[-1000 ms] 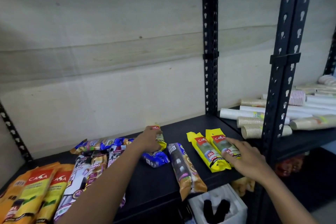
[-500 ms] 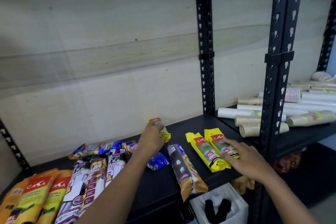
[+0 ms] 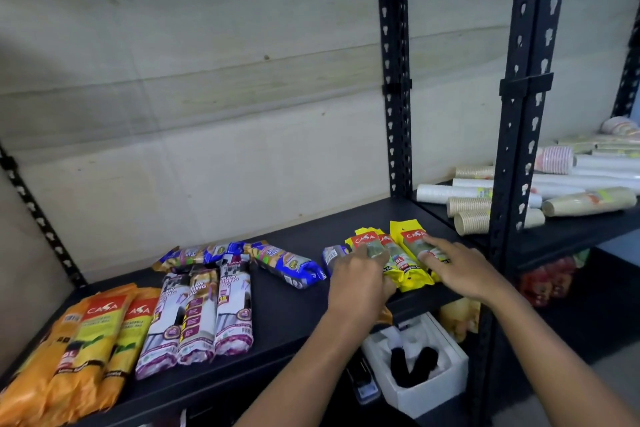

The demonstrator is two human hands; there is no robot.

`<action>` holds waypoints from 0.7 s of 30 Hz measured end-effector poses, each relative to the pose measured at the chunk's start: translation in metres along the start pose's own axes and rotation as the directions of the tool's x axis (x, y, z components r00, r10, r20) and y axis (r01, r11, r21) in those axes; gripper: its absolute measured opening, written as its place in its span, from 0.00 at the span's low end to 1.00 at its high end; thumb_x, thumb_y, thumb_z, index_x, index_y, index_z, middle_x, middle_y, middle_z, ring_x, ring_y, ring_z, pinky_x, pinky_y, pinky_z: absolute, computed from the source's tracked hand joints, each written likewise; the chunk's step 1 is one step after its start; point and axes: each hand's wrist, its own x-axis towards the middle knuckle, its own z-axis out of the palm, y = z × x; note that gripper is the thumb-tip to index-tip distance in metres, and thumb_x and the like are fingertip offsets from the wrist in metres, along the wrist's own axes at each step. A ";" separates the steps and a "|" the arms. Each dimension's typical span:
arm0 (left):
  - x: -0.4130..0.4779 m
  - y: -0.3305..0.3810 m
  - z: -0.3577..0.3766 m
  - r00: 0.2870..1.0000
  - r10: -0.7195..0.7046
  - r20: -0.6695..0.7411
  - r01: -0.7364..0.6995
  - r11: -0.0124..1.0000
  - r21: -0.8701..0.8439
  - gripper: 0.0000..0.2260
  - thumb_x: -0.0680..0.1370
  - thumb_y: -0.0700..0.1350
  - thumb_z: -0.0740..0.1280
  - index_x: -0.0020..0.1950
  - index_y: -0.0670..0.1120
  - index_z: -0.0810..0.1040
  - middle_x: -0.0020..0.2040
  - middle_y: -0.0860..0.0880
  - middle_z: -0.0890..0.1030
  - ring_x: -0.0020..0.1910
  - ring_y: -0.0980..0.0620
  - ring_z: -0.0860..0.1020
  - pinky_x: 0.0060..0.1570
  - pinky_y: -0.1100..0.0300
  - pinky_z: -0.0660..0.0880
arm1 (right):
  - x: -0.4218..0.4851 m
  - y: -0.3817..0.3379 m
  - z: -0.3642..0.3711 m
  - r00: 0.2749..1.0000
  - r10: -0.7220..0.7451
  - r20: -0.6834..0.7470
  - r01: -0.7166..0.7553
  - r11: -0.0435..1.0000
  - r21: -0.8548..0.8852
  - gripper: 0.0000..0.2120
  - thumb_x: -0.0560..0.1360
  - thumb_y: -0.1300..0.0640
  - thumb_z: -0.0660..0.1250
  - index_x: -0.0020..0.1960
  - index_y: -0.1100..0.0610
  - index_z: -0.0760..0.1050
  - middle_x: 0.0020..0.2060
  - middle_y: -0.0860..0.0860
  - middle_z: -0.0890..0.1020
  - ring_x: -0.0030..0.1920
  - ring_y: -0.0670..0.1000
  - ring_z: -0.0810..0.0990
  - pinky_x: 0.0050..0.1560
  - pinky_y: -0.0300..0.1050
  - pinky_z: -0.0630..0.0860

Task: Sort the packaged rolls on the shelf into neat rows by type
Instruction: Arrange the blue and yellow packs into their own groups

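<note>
On the matte black metal shelf (image 3: 287,315), toward its right end, we see both bare hands working a group of glossy yellow plastic-wrapped rolls with red header labels (image 3: 408,263). Our left hand (image 3: 360,276) has its fingers curled over the leftmost yellow pack, gripping its upper part; the pack lies flush against its neighbours. Our right hand (image 3: 457,267) lies flat, fingers spread and extended, palm pressing the rightmost yellow pack; it closes on nothing. Just left of the yellow group, partly hidden beneath the left hand, lies a dark cylindrical roll in clear film with a blue end (image 3: 334,255). Farther left, near the shelf's middle, a blue-and-gold crinkled foil-like pack (image 3: 291,265) lies obliquely, and behind it similar blue packs (image 3: 204,253) run along the rear edge. Three white-and-purple cylindrical rolls in shiny film (image 3: 201,315) lie side by side, touching, long axes running toward the front edge. At the left end, flat orange and yellow-green plastic packs with red labels (image 3: 86,340) overlap one another. Perforated black steel uprights (image 3: 393,73) frame the bay. Beyond them, on the adjoining shelf, lie sleeved stacks of ribbed paper cups (image 3: 471,215).
</note>
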 end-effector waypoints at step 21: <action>-0.003 -0.003 0.020 0.996 -0.047 0.078 0.049 0.999 -0.013 0.21 0.76 0.49 0.66 0.70 0.51 0.73 0.67 0.41 0.70 0.66 0.40 0.69 0.66 0.44 0.68 | -0.014 -0.011 0.001 0.998 -0.028 -0.059 0.027 1.000 -0.012 0.31 0.74 0.29 0.58 0.74 0.37 0.62 0.67 0.54 0.73 0.68 0.61 0.67 0.64 0.53 0.65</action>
